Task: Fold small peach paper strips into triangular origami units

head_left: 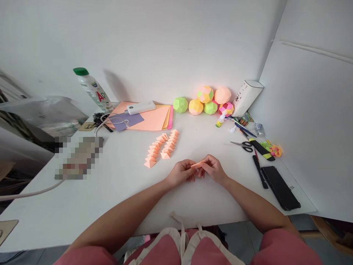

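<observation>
A small folded piece of orange paper (198, 165) is pinched between both hands above the front middle of the table. My left hand (182, 172) grips its left end with fingers closed. My right hand (213, 168) pinches the other end between thumb and fingers. Just beyond my left hand lie two rows of folded peach-orange paper pieces (150, 162), several in each row, overlapping one another. Part of the held paper is hidden behind the fingers.
Faceted paper balls (180, 105) line the back wall. Coloured paper sheets (154, 121) carry a white power bank (141, 107); a white bottle (95, 92) stands left. On the right are scissors (244, 145), a cutter knife (260, 148), a glue bottle (220, 120) and a black phone (280, 187).
</observation>
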The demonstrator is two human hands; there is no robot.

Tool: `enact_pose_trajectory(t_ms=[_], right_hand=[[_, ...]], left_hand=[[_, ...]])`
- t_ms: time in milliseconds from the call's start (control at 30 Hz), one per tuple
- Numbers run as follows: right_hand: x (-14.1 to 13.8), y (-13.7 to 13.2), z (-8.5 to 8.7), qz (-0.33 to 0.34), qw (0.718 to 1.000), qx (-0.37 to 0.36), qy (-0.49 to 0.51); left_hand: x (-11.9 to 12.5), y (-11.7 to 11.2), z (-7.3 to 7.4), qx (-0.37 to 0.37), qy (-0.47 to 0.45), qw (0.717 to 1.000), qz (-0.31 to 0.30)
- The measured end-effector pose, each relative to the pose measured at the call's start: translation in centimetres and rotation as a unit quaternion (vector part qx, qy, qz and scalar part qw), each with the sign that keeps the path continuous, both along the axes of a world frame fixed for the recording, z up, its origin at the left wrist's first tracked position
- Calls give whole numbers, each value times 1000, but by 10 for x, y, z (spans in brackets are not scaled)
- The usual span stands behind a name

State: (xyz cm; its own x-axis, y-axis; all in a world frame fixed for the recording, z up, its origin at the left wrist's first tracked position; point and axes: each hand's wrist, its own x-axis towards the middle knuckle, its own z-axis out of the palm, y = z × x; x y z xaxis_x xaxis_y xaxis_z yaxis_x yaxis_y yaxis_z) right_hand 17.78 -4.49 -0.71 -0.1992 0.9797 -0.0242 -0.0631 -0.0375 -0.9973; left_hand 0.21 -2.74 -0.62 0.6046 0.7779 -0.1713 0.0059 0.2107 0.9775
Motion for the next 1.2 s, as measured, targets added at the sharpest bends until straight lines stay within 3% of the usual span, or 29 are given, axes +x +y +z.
enact_pose_trajectory(t_ms=[567,833,1200], right_hand=[[1,3,0,5,999,-36,5],[4,4,0,56,997,-50,-32],[5,4,0,39,996,-78,-31]], left_hand=[[-1,5,-1,-28,-26,999,7],[-2,7,-2,-53,-38,998,14],[-2,4,-3,-22,3,1000,-1]])
